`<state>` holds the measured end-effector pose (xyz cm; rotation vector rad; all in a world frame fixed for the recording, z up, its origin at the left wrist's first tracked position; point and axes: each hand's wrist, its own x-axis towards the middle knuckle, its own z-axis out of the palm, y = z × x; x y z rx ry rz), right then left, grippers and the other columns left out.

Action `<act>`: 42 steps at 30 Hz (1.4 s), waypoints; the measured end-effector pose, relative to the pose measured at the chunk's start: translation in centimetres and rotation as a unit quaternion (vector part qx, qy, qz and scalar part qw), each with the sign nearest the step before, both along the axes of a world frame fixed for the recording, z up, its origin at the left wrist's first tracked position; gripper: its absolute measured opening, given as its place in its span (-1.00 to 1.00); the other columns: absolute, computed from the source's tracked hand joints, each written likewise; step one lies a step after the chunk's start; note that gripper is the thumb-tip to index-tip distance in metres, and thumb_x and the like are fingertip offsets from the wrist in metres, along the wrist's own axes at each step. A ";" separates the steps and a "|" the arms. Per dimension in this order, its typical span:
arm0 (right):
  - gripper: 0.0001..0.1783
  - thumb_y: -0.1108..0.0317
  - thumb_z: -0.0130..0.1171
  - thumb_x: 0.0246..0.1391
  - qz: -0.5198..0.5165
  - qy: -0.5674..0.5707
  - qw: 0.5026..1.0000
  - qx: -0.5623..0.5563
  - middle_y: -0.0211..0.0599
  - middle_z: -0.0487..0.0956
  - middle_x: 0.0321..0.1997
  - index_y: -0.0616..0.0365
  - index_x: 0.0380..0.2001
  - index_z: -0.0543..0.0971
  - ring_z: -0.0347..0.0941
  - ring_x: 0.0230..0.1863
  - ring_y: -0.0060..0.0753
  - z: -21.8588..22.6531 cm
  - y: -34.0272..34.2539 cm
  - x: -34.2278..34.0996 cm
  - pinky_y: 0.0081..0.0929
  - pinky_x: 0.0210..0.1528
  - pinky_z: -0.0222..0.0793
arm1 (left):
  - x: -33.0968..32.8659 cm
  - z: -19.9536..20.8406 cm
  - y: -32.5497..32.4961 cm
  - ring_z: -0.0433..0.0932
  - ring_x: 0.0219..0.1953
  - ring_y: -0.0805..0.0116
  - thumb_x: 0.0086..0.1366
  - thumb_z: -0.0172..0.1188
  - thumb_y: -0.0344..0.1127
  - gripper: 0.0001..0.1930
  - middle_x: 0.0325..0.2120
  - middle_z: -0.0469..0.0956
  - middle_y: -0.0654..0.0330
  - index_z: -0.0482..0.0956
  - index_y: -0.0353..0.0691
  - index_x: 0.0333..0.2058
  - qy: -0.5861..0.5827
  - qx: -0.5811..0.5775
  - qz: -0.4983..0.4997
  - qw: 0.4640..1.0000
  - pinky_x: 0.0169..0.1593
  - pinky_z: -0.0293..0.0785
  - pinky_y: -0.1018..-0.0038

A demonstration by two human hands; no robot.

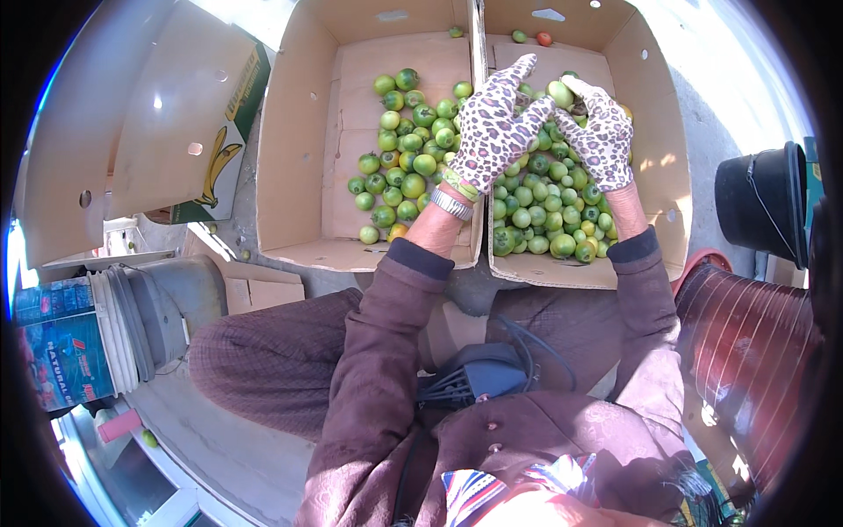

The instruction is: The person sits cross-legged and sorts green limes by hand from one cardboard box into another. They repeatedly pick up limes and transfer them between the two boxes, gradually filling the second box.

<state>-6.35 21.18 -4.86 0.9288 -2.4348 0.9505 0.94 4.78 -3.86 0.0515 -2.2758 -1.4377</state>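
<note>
Two open cardboard boxes stand side by side before me, the left box (299, 132) and the right box (659, 132). Green tomatoes (424, 164) lie spread in the left one. More green tomatoes (537, 217) are heaped in the right one. Both hands wear leopard-print gloves. My left hand (492, 127) is above the boxes' shared wall, its fingers apart and nothing seen in them; its palm side is hidden. Over the right box, my right hand (601, 136) has a pale green tomato (558, 93) at its fingertips.
One red tomato (544, 39) lies at the right box's far end. On the right stand a black bucket (760, 202) and a dark red ribbed container (746, 342). To the left are a banana-printed carton (219, 162) and stacked buckets (132, 325). A blue bag (492, 373) rests at my lap.
</note>
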 end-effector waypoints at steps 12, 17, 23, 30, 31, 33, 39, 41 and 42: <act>-0.69 0.43 0.26 0.01 0.019 0.108 0.992 -0.057 -0.30 0.64 -0.26 0.03 -0.11 0.63 0.57 -0.28 -0.31 -0.6 0.0 -0.3 -0.43 -0.19 0.48 | -1.2 -0.5 -4.7 0.60 -0.17 0.22 0.22 0.13 -0.60 -0.58 -0.10 0.52 0.03 0.37 -0.45 0.08 0.005 0.527 0.150 0.837 -0.21 0.66 0.50; -0.74 0.40 0.19 0.07 -0.021 0.050 0.998 -0.017 -0.23 0.63 -0.22 0.05 -0.12 0.62 0.57 -0.21 -0.23 -1.9 2.0 -1.7 -0.37 -0.12 0.48 | 1.0 -6.0 -6.5 0.56 -0.07 0.19 0.05 0.43 -0.15 -0.33 -0.13 0.55 -0.17 0.41 -0.51 0.01 -0.188 -0.123 0.271 0.936 0.04 0.48 0.39; -0.68 0.29 0.11 0.10 -0.084 -0.063 0.993 0.061 -0.19 0.61 -0.14 0.00 -0.05 0.58 0.54 -0.13 -0.14 -3.6 2.7 -2.9 -0.28 -0.03 0.43 | 0.2 -8.3 -7.7 0.51 -0.02 0.05 0.27 0.15 -0.44 -0.53 -0.01 0.44 -0.22 0.27 -0.51 0.10 -0.045 0.324 0.155 0.932 0.06 0.53 0.24; -0.60 0.27 0.26 -0.09 0.030 -0.075 0.955 0.285 -0.16 0.58 -0.14 0.05 -0.10 0.57 0.50 -0.06 -0.11 -8.9 0.9 -0.7 -0.15 0.00 0.40 | -1.1 -3.8 -5.0 0.56 -0.11 0.00 0.33 0.02 -0.42 -0.63 -0.03 0.45 -0.16 0.33 -0.48 0.07 0.036 0.554 0.131 0.822 -0.09 0.61 0.23; -0.61 0.27 0.28 -0.12 0.040 -0.092 0.950 0.296 -0.15 0.58 -0.16 0.07 -0.14 0.58 0.50 -0.07 -0.10 -9.3 0.4 -0.5 -0.15 0.00 0.40 | -1.2 -3.4 -4.7 0.57 -0.13 0.01 0.33 0.02 -0.42 -0.64 -0.04 0.47 -0.15 0.35 -0.47 0.06 0.030 0.534 0.138 0.834 -0.12 0.61 0.23; -0.65 0.25 0.33 -0.17 0.043 -0.107 0.934 0.339 -0.14 0.58 -0.20 0.12 -0.25 0.59 0.50 -0.11 -0.08 -9.5 -1.3 0.0 -0.15 -0.02 0.40 | -1.3 -3.3 -4.5 0.59 -0.18 0.03 0.32 0.02 -0.42 -0.65 -0.09 0.50 -0.12 0.38 -0.46 0.04 0.021 0.513 0.140 0.847 -0.15 0.62 0.25; -0.60 0.14 0.38 -0.21 0.012 -0.092 0.933 0.349 -0.16 0.57 -0.24 0.11 -0.28 0.59 0.51 -0.13 -0.11 -9.9 -2.8 0.1 -0.17 -0.05 0.41 | -1.3 -3.0 -3.3 0.55 -0.30 0.47 0.31 0.10 -0.46 -0.70 -0.22 0.58 0.10 0.46 -0.44 -0.01 0.012 0.467 0.123 0.876 -0.25 0.54 0.56; -0.53 0.12 0.38 -0.20 0.009 -0.130 0.930 0.344 -0.14 0.58 -0.19 0.10 -0.19 0.59 0.51 -0.08 -0.10 -9.1 -2.5 0.1 -0.17 -0.01 0.42 | -1.1 -3.3 -3.6 0.55 -0.28 0.47 0.31 0.10 -0.45 -0.69 -0.19 0.58 0.09 0.46 -0.46 0.00 0.008 0.432 0.128 0.893 -0.23 0.53 0.58; -0.50 0.12 0.38 -0.20 -0.002 -0.142 0.930 0.340 -0.13 0.58 -0.17 0.10 -0.16 0.58 0.51 -0.07 -0.10 -8.7 -2.5 0.0 -0.17 0.00 0.41 | -1.3 -3.2 -3.7 0.62 -0.25 0.28 0.32 0.08 -0.45 -0.72 -0.18 0.57 0.07 0.48 -0.39 -0.01 0.009 0.419 0.132 0.898 -0.22 0.62 0.43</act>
